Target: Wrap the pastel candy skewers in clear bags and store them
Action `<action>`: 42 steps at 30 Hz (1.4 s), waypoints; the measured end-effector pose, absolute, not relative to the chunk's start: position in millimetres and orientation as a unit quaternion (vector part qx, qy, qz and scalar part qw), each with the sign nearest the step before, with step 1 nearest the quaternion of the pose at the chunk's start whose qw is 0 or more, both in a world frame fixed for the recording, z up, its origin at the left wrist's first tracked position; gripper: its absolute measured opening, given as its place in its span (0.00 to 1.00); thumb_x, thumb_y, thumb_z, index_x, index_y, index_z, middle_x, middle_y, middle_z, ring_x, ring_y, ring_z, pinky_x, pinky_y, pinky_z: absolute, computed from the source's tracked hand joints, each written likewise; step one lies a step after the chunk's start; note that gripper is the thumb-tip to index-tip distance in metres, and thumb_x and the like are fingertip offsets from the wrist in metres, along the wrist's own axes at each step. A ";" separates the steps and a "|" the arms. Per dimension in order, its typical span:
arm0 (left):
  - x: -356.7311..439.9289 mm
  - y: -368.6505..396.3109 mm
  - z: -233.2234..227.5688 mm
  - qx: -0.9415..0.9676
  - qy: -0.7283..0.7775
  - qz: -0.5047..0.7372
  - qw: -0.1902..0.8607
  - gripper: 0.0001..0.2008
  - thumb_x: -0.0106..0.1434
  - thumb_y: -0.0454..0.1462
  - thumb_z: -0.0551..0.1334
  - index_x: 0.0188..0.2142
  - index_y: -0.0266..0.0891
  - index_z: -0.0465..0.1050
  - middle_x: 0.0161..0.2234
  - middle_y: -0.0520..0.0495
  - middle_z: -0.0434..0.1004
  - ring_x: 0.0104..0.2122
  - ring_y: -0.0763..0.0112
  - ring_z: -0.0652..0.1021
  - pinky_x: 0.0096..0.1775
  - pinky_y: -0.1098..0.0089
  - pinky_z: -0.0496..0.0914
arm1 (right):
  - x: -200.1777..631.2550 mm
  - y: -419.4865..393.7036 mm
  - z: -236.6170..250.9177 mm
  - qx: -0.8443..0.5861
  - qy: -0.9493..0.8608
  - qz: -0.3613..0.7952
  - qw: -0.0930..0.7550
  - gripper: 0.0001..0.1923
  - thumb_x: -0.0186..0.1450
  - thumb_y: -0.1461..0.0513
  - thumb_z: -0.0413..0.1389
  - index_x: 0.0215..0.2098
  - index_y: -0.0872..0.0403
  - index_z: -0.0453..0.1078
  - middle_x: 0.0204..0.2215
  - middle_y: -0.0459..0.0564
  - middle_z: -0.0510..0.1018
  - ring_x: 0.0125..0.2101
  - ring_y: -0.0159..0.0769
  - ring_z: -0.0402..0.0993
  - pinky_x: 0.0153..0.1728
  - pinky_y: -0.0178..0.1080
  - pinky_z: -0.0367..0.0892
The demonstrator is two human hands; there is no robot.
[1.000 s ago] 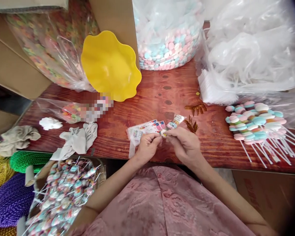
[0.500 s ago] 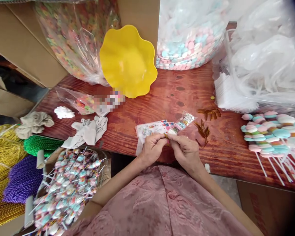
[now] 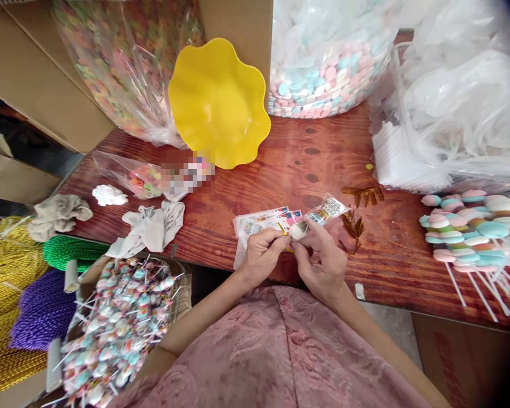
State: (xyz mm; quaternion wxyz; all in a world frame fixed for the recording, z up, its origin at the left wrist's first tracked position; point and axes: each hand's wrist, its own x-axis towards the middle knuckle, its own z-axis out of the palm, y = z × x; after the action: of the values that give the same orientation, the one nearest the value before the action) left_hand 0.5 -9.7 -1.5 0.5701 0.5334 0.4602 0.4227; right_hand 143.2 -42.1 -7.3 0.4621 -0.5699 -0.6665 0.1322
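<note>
At the near edge of the worktop (image 3: 280, 170), just above a pink patterned garment, the left hand (image 3: 261, 255) and right hand (image 3: 321, 260) meet. Both pinch the near end of a small wrapped candy packet (image 3: 318, 216), a clear printed sleeve that slants up and away to the right; the fingertips of the two hands touch at its neck, where a thin gold twist tie (image 3: 284, 231) shows between them. Under the hands lies a flat stack of printed wrappers (image 3: 259, 222). Just right of the packet lie loose gold twist ties (image 3: 353, 226), with another small bunch (image 3: 363, 195) a little farther back.

Below the near left edge a basket of wrapped lollipops (image 3: 119, 326) stands beside spools of green, purple and gold cord (image 3: 34, 306). On the left part of the worktop lie grey cloths (image 3: 151, 226). At the right edge lies a pile of unwrapped pastel lollipops (image 3: 471, 224), sticks pointing toward the near side.

Farther back a yellow scalloped bowl (image 3: 219, 102) leans tilted against a cardboard box (image 3: 238, 22). At the far edge stand a bag of coloured ring candies (image 3: 123, 68), a bag of pink and blue candies (image 3: 323, 73) and clear plastic bags (image 3: 459, 96).
</note>
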 end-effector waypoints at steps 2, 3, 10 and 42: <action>1.0 -9.8 -0.1 0.511 0.458 0.426 0.589 0.12 0.61 0.42 0.62 0.26 0.37 0.73 0.24 0.53 0.69 0.26 0.75 0.67 0.33 0.73 0.64 | 141.3 -46.5 -9.0 -0.579 -0.614 0.178 0.506 0.15 0.62 0.62 0.60 0.47 0.49 0.67 0.30 0.46 0.80 0.30 0.37 0.77 0.34 0.41 0.74; 1.3 -9.9 0.3 0.508 0.456 0.426 0.594 0.12 0.61 0.42 0.63 0.25 0.38 0.73 0.23 0.53 0.69 0.26 0.75 0.67 0.32 0.73 0.64 | 139.9 -48.2 -9.2 -0.585 -0.583 0.219 0.519 0.12 0.61 0.60 0.61 0.42 0.49 0.67 0.29 0.46 0.79 0.29 0.36 0.76 0.33 0.40 0.73; 0.1 -4.6 6.5 0.569 0.421 0.416 0.571 0.12 0.60 0.41 0.64 0.24 0.37 0.77 0.23 0.50 0.74 0.27 0.74 0.71 0.34 0.72 0.66 | 143.7 -37.5 -11.3 -0.507 -0.374 0.603 0.489 0.15 0.53 0.52 0.66 0.24 0.53 0.68 0.16 0.41 0.68 0.16 0.27 0.59 0.18 0.34 0.58; -14.0 65.3 57.3 0.583 0.134 -0.084 0.797 0.11 0.47 0.41 0.74 0.24 0.36 0.78 0.20 0.50 0.75 0.20 0.75 0.71 0.22 0.74 0.65 | 183.6 -19.7 62.8 -0.132 -0.940 -0.048 0.311 0.09 0.69 0.66 0.47 0.35 0.53 0.69 0.29 0.48 0.75 0.29 0.34 0.68 0.30 0.43 0.61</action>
State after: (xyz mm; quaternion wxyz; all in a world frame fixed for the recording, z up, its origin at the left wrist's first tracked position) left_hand -14.0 65.3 57.3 0.7971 0.5828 0.1339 -0.0842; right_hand 183.6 -19.7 62.8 0.3109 -0.1321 -0.9400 -0.0480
